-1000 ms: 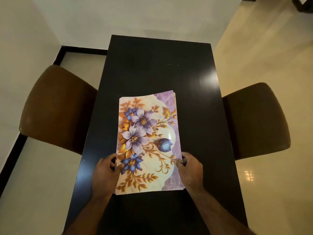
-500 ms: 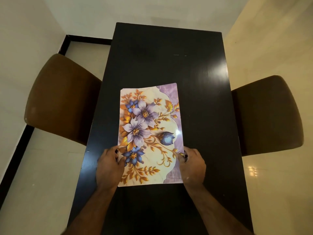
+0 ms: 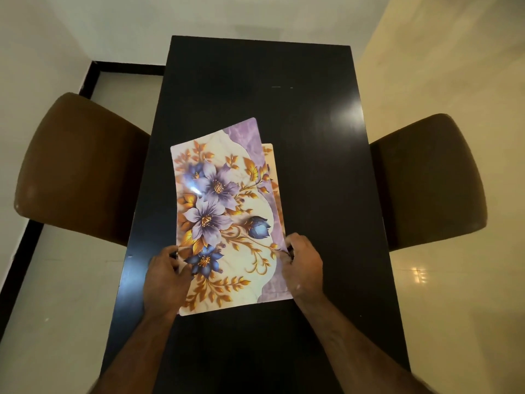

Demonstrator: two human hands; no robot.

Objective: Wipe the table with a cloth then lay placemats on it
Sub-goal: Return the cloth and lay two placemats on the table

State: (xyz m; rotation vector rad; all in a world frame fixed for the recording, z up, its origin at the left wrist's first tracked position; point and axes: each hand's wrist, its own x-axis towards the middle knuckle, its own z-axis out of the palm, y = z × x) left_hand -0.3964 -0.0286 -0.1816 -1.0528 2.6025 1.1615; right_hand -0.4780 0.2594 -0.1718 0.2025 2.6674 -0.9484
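Here, far left: pale wall [image 3: 34, 52], with black skirting [image 3: 127, 69] along its foot, partly hidden behind the chair and cut off by the frame edge. Left chair [image 3: 79, 166], brown padded back, set against the long side of the counter [image 3: 312, 109]. Its seat and legs are hidden under the back and the dark top. Pale glossy floor [image 3: 65, 308] beneath.

Left hand [image 3: 164, 280], forearm entering from the bottom edge. The thumb lies on the printed face of the top placemat [image 3: 221, 217]. The fingers curl round its left long edge, with their tips hidden underneath.

Top placemat: purple and blue flowers with gold leaves, over the near middle of the counter. Its long axis runs away from the wearer and the far end is skewed. A glare patch washes out part of the upper flower. Cannot tell whether it lies flat or rides slightly lifted.

Second placemat [image 3: 271, 160]: only a narrow strip shows past the top one's right edge; the rest is covered.

Right hand [image 3: 304, 268]: fingers curled, pinching at the right edge where both mats meet. Cannot tell whether it holds one mat or both, as the fingertips are hidden.

Counter: black and glossy, with a light reflection right of centre. Its near end is cut off by the frame. Right chair [image 3: 426, 180]: dark brown, in shadow, detail hard to read.
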